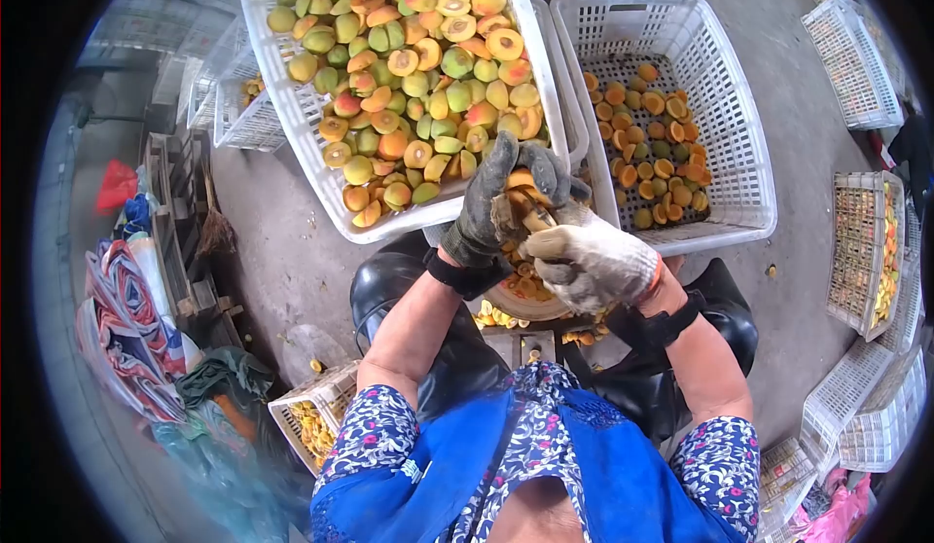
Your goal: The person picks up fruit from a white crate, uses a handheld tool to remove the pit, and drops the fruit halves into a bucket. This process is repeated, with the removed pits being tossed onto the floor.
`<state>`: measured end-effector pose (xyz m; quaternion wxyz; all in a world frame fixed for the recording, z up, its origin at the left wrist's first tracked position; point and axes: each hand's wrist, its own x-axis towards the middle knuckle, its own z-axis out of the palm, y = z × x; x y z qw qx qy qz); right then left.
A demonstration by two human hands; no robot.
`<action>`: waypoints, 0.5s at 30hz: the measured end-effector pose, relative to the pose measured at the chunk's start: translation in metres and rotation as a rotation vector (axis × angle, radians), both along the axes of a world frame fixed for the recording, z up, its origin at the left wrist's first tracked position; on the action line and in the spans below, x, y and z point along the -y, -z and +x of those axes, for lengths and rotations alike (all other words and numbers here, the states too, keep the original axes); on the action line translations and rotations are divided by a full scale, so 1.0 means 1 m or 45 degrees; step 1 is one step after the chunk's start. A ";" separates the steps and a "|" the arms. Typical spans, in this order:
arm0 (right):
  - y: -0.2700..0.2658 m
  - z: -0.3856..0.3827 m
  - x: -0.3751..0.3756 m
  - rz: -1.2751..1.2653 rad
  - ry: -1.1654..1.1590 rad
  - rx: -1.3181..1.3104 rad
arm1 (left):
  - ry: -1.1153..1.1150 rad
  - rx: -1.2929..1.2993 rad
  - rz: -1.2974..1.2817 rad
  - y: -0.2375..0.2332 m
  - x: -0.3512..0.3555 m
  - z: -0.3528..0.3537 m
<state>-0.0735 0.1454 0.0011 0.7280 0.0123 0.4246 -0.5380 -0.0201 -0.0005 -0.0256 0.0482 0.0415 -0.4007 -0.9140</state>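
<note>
My left hand (486,202), in a dark grey glove, is closed around an orange-fleshed peach half (523,181). My right hand (589,261), in a whitish stained work glove, grips a small tool with a metal end (537,219) that meets the fruit; its exact kind is partly hidden by the fingers. Just beneath both hands, a round container (520,302) holds orange fruit pieces. Ahead to the left, a large white crate (345,227) is heaped with green, yellow and red peach halves, several with brown pits showing.
Right of the heaped crate stands another white crate (749,173) with scooped orange halves on its bottom. A smaller crate (336,387) of yellow pieces sits by my left leg. More crates (856,251) line the right side; a broom (214,227) and wooden pallets (175,222) are at left.
</note>
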 end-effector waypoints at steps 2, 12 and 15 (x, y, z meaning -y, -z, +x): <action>-0.004 0.001 -0.002 0.050 -0.270 -0.266 | -0.015 0.018 0.076 0.005 0.005 0.006; 0.053 0.026 -0.022 0.034 -0.871 -1.860 | -0.316 0.200 -0.351 -0.052 0.042 -0.025; 0.070 0.022 -0.031 -0.240 -0.830 -2.008 | -0.203 0.365 -1.616 -0.004 0.120 -0.039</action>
